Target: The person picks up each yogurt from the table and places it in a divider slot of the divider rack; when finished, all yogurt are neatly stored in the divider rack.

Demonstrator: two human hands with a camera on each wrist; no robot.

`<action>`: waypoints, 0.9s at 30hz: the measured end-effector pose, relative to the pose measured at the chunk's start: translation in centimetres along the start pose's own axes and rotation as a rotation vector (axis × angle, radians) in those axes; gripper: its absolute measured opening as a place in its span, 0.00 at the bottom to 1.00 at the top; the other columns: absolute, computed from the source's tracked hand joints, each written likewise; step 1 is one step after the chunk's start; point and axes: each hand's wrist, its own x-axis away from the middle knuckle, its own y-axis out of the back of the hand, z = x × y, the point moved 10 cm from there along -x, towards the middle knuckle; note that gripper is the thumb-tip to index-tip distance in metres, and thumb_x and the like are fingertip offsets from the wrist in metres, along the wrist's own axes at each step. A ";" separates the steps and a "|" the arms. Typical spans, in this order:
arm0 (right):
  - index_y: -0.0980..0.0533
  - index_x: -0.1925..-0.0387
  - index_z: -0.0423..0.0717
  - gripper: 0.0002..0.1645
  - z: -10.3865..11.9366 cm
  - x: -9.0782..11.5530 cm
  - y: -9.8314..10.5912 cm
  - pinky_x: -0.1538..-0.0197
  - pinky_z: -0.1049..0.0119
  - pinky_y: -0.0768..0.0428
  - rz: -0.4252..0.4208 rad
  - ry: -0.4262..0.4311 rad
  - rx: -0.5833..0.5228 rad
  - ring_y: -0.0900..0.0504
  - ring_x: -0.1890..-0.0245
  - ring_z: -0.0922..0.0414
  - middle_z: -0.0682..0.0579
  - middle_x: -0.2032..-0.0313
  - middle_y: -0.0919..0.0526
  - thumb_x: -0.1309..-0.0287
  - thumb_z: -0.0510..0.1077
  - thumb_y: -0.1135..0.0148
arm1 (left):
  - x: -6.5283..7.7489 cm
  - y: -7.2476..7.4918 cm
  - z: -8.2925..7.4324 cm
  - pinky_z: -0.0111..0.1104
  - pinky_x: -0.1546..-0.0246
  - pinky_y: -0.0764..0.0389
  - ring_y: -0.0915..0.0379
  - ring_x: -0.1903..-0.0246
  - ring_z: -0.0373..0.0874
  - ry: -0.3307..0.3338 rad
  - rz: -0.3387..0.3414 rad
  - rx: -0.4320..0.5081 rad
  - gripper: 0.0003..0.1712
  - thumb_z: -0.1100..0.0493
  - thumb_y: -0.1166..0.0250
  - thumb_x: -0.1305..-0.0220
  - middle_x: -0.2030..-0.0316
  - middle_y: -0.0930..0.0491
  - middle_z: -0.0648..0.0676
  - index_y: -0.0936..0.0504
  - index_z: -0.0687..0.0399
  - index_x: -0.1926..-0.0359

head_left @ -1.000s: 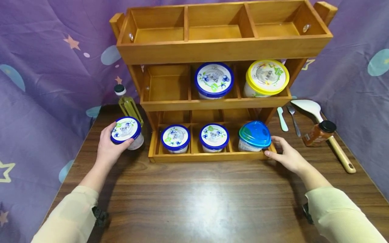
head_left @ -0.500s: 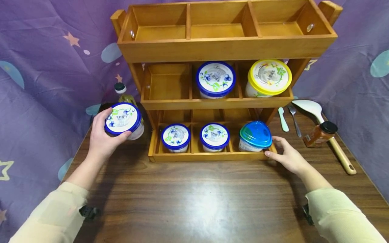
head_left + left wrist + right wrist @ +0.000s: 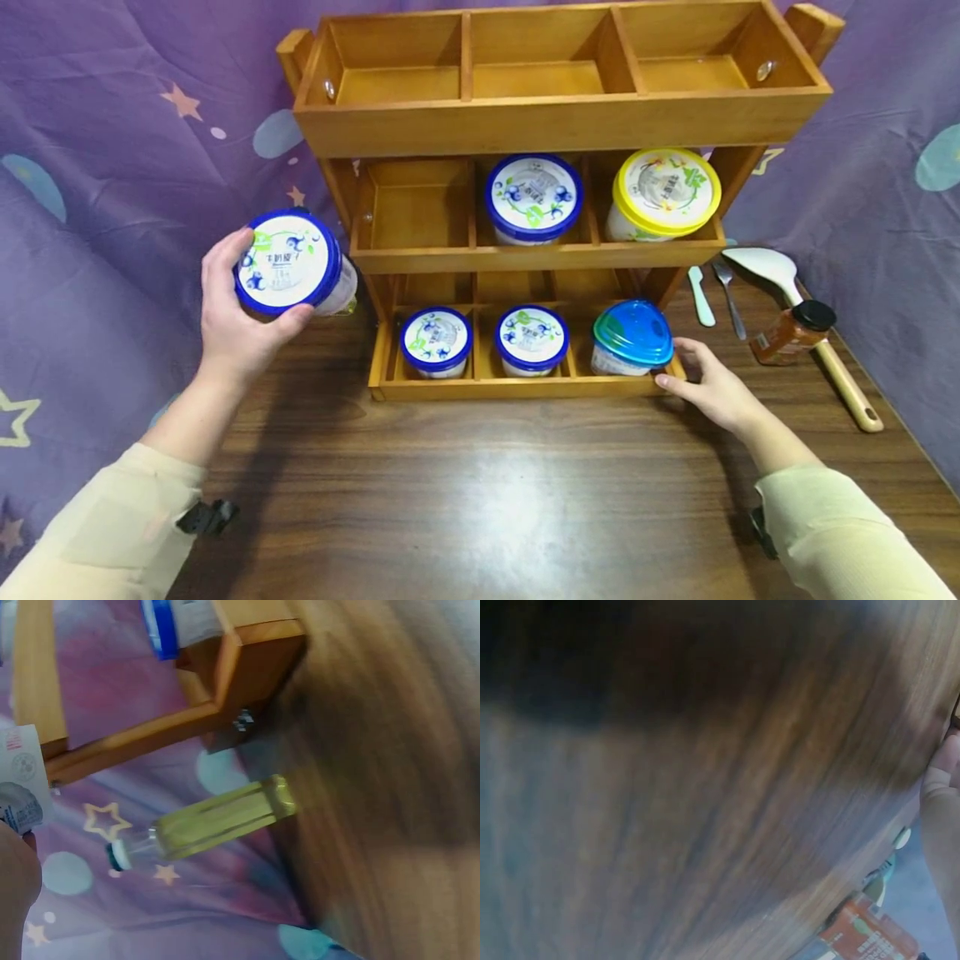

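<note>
My left hand [image 3: 240,333] grips a white tub with a blue-rimmed, blueberry-printed lid [image 3: 288,262], held up in the air left of a wooden three-tier rack [image 3: 555,125]. Only a bit of this tub's white wall [image 3: 22,784] shows in the left wrist view. At the rack's bottom right corner my right hand [image 3: 712,392] holds the lowest tier, thumb at the front and fingers along the side. Just inside that corner sits a tub with a blue-green lid [image 3: 632,333]. Two blueberry tubs, a left one [image 3: 436,340] and a middle one [image 3: 532,339], share that tier.
Another blueberry tub [image 3: 533,196] and a yellow-lidded tub [image 3: 666,192] stand on the middle tier. An oil bottle [image 3: 217,825] is upright left of the rack. To the right lie a mint knife [image 3: 700,297], a fork [image 3: 730,300], a spatula [image 3: 836,375] and a jar [image 3: 791,333].
My left hand has lifted the blueberry tub up and to the left, and it now covers most of the oil bottle in the head view. My right hand has stayed at the rack's corner.
</note>
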 end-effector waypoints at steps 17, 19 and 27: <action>0.51 0.33 0.35 0.48 0.1 0.2 0.1 0.45 0.35 0.38 -0.018 0.012 -0.008 0.38 0.42 0.32 0.26 0.42 0.39 0.41 0.56 0.39 | -3.2 -1.2 -5.5 0.36 0.37 0.44 0.43 0.40 0.46 -0.161 0.012 0.007 0.67 0.23 0.32 0.70 0.41 0.36 0.59 0.35 0.70 0.40; 0.51 0.32 0.36 0.48 0.1 0.2 0.2 0.46 0.35 0.37 -0.024 0.012 -0.002 0.38 0.43 0.33 0.26 0.42 0.38 0.41 0.57 0.39 | -3.3 -2.2 -6.0 0.37 0.37 0.44 0.44 0.39 0.46 -0.196 0.016 0.017 0.67 0.22 0.33 0.69 0.41 0.36 0.60 0.36 0.70 0.40; 0.52 0.32 0.36 0.48 0.1 0.3 -0.1 0.46 0.37 0.36 -0.010 0.008 -0.012 0.36 0.43 0.33 0.27 0.42 0.37 0.41 0.57 0.40 | -3.0 -5.7 -6.9 0.38 0.36 0.45 0.49 0.37 0.44 -0.261 0.027 0.022 0.66 0.25 0.34 0.64 0.38 0.40 0.58 0.42 0.69 0.36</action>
